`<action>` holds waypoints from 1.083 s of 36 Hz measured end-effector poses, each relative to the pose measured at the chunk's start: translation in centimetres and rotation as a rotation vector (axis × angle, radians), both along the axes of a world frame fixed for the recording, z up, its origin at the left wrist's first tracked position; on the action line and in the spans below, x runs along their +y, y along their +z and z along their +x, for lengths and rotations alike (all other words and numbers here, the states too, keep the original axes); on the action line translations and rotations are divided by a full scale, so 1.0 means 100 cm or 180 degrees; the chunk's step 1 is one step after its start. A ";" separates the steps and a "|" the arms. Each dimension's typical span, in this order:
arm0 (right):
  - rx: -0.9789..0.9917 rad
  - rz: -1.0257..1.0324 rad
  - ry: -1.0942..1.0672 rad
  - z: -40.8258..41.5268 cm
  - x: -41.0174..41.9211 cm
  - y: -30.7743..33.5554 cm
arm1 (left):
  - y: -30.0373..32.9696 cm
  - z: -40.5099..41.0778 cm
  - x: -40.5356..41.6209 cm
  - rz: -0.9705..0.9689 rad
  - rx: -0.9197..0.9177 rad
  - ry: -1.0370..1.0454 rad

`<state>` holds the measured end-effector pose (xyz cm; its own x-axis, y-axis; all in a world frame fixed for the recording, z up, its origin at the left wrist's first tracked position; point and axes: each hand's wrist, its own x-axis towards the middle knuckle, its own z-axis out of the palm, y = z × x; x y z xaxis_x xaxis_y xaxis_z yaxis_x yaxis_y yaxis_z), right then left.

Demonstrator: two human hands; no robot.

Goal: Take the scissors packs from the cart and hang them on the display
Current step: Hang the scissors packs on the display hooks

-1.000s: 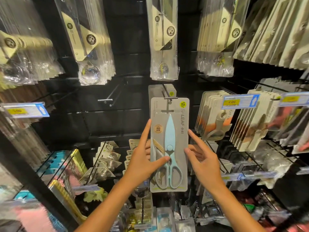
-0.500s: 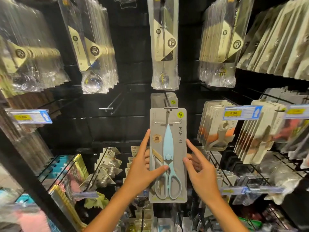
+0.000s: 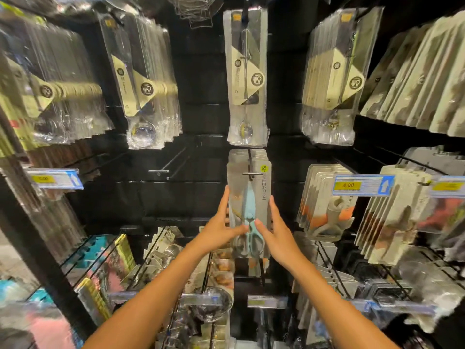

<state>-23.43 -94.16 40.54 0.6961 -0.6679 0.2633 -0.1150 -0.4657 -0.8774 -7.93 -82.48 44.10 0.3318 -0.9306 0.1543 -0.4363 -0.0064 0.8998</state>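
A grey card pack with light-blue scissors (image 3: 249, 197) hangs at the middle of the black display, its hole on the peg (image 3: 249, 172). More grey packs (image 3: 236, 157) sit behind it on the same peg. My left hand (image 3: 221, 229) holds the pack's left edge, thumb across the scissors' handles. My right hand (image 3: 276, 229) holds the right edge, thumb on the front too. The cart is out of view.
An empty peg (image 3: 161, 170) juts out left of the scissors. Bagged spoons (image 3: 247, 79) hang above, peeler packs (image 3: 324, 202) to the right behind a blue price tag (image 3: 362, 185). Wire racks of small goods (image 3: 176, 260) fill the space below my arms.
The pack has slid back along the peg toward the other packs. My right thumb has come onto its front. Both arms have stretched further forward.
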 end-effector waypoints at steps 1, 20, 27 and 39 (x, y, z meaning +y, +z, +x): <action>0.0016 0.0006 0.0003 0.004 -0.003 0.001 | 0.002 0.003 -0.004 0.0005 -0.0007 0.0036; 0.0142 -0.0452 -0.0056 -0.001 0.002 -0.027 | -0.028 0.005 0.024 0.0318 -0.1349 0.0592; 0.0986 -0.1231 0.1052 -0.008 0.039 -0.060 | -0.088 0.004 0.135 0.0685 -0.2478 0.0620; 0.1490 -0.1899 0.2665 0.060 0.222 -0.106 | -0.151 -0.009 0.373 0.2122 -0.2544 0.1275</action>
